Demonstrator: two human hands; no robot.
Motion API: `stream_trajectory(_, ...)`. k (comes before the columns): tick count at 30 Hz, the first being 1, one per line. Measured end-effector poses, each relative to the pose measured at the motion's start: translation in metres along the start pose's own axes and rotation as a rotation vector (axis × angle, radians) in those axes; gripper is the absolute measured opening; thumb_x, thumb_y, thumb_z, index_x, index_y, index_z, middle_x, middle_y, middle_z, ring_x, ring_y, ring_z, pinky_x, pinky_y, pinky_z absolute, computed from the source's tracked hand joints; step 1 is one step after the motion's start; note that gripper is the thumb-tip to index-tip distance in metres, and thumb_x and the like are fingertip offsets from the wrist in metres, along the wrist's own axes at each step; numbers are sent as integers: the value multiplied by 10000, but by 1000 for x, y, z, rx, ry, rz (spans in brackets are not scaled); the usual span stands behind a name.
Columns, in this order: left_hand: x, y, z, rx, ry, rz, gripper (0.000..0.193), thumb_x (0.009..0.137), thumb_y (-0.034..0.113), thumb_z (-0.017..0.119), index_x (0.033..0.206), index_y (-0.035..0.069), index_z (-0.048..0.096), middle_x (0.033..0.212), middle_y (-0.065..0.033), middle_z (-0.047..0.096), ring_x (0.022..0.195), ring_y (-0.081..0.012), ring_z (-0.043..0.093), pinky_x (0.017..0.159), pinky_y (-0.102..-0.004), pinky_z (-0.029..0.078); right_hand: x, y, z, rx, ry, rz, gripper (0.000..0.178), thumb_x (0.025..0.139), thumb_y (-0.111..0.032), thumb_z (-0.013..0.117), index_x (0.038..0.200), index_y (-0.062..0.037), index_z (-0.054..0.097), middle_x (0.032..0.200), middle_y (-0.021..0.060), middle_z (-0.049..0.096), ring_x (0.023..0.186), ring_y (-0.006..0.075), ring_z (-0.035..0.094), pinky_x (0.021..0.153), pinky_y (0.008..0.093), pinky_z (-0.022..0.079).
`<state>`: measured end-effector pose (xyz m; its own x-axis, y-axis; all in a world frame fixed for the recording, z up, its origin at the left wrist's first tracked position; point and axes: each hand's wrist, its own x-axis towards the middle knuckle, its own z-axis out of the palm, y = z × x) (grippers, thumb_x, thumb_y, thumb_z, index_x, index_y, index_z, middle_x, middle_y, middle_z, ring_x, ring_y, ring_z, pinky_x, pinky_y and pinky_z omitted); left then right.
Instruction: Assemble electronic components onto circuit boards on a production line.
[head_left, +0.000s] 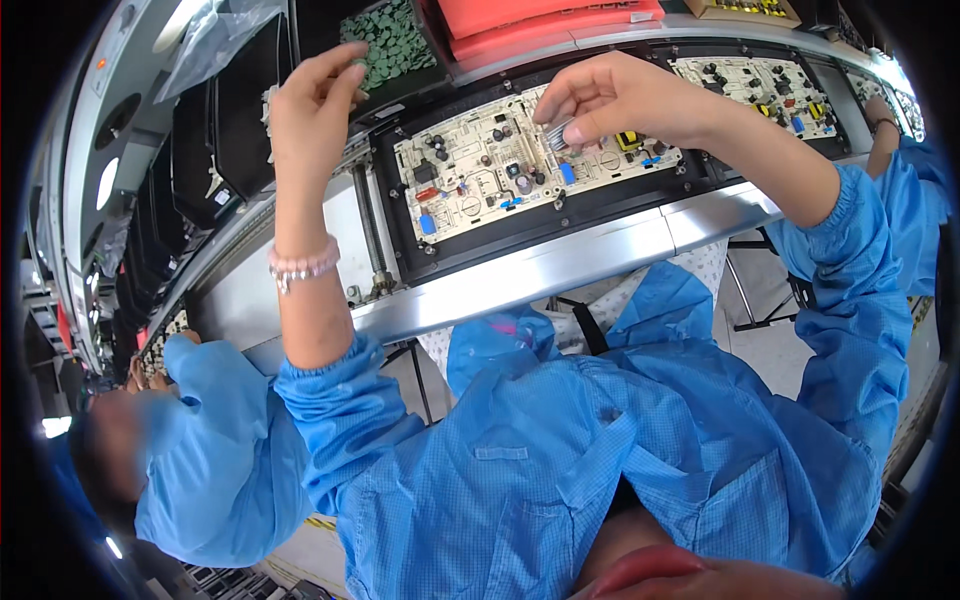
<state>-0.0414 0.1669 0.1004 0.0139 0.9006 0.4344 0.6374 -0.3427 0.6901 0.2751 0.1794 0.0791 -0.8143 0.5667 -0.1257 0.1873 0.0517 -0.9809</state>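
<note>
Two hands at one circuit board [478, 192], one second board [742, 88] to its right.
Left hand [308, 108]: thumb and fingertips nearly together, beyond the circuit board's left end; cannot tell whether a part is pinched. Right hand [640, 100]: fingers loosely curled above the circuit board; cannot tell whether the silvery piece [557, 138] at the fingertips is held. Behind the circuit board: one black bin [415, 91] containing many green parts [397, 45]; one cardboard box [738, 16], farther right, containing yellow parts [762, 7].

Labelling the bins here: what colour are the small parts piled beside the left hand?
The small parts are green, best seen in the head view.
</note>
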Motion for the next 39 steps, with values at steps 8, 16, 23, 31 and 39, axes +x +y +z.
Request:
stream_trajectory(8, -39, 0, 25, -396, -50, -153, 127, 922, 16, 574, 1030, -37, 613, 884, -85, 681, 768, -110, 648, 687, -227, 530, 20, -2, 0, -175, 60, 42, 204, 923, -75, 567, 1116, -13, 548, 840, 43, 611, 827, 89, 624, 702, 224, 499)
stream_trajectory(16, -58, -17, 33, -320, -120, -139, 135, 880, 34, 624, 1005, -15, 640, 828, -76, 680, 690, -106, 649, 617, -227, 510, 37, -9, 9, -301, -35, 130, 163, 942, -82, 554, 1093, -23, 576, 895, 31, 585, 748, 71, 572, 674, 236, 497)
stream_trajectory(23, -66, -7, 35, -252, -175, -87, 117, 864, 29, 630, 969, -20, 648, 754, -108, 669, 661, -150, 665, 593, -255, 521, 44, -10, 25, -771, 35, 40, 200, 803, -3, 637, 1002, -1, 619, 961, 135, 650, 845, 291, 659, 736, 365, 520)
stream_trajectory(31, -73, -12, 39, -203, -189, -4, 111, 829, 40, 668, 932, 2, 656, 722, -111, 664, 635, -210, 680, 548, -282, 514, 46, 10, 26, -905, -26, -149, 217, 761, 7, 675, 978, 4, 679, 880, 138, 651, 828, 307, 651, 724, 377, 520)
stream_trajectory(39, -76, -16, 42, -174, -160, 72, 90, 818, 30, 662, 906, 13, 653, 696, -107, 649, 577, -217, 645, 521, -302, 481, 41, -1, 34, -986, -18, -108, 182, 758, 15, 668, 938, 12, 689, 793, 134, 624, 738, 318, 627, 677, 394, 498)
